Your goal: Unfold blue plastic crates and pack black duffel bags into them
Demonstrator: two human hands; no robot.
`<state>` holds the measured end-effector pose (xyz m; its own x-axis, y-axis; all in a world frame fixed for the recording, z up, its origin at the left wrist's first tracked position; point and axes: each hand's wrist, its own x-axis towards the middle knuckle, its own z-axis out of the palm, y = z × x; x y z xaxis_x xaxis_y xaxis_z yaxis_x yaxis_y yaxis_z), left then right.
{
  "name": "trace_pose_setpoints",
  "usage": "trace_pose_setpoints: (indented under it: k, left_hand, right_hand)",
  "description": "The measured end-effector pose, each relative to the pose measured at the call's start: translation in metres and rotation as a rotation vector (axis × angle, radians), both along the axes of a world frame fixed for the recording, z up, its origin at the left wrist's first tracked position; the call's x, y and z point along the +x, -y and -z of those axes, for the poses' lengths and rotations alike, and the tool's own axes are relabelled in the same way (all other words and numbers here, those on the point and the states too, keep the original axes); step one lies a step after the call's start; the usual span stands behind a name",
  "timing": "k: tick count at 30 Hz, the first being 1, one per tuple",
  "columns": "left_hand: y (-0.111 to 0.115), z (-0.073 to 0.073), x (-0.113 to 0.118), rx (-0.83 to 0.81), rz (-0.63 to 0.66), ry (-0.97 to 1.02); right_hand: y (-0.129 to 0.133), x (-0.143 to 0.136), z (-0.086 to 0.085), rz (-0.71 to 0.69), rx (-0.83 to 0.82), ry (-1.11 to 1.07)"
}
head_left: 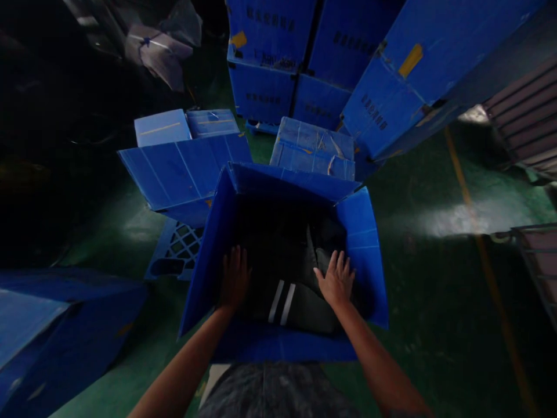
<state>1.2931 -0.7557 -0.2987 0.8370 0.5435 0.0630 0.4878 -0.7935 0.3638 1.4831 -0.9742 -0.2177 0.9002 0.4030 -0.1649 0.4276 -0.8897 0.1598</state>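
both hands reach down into an open blue box (209,273) that sits at the centre of the view on a green floor (435,302). the left hand (235,278) lies flat, fingers spread, at about 9 o'clock inside the box, pressing on dark folded fabric (304,307); it grips nothing that can be seen. the right hand (336,280) rests at 3 o'clock, also open and splayed, palm down on the same fabric. two pale stripes (281,302) on the cloth show between the hands, toward 6 o'clock. the far half of the box interior is too dark to read. at 11 o'clock another blue box (183,168) stands with its flaps up, over a blue pallet (176,247) that is mostly covered. stacked blue boxes (383,98) fill 12 to 2 o'clock, cut off by the top edge. at 8 o'clock a further blue box (56,325) runs off frame. the upper left is nearly black, with only a crumpled plastic bag (159,43) faintly visible.
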Motion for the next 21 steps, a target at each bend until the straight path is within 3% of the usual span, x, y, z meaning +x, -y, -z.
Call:
trace_pose_setpoints:
  k: [4,10,17,21]
  left_hand:
    - [-0.006,0.028,0.007,0.020,0.117,-0.128]
    - [-0.008,0.092,0.012,0.032,0.094,-0.147]
    - [0.015,0.191,0.010,-0.074,-0.071,-0.235]
    - [0.033,0.246,-0.002,-0.118,-0.175,-0.243]
  right_hand:
    - [0.029,0.015,0.043,0.086,0.083,0.027]
    - [0.055,0.041,0.118,0.070,0.200,0.004]
    - [0.070,0.053,0.223,0.196,0.072,-0.061]
    - [0.080,0.052,0.260,0.243,0.081,-0.053]
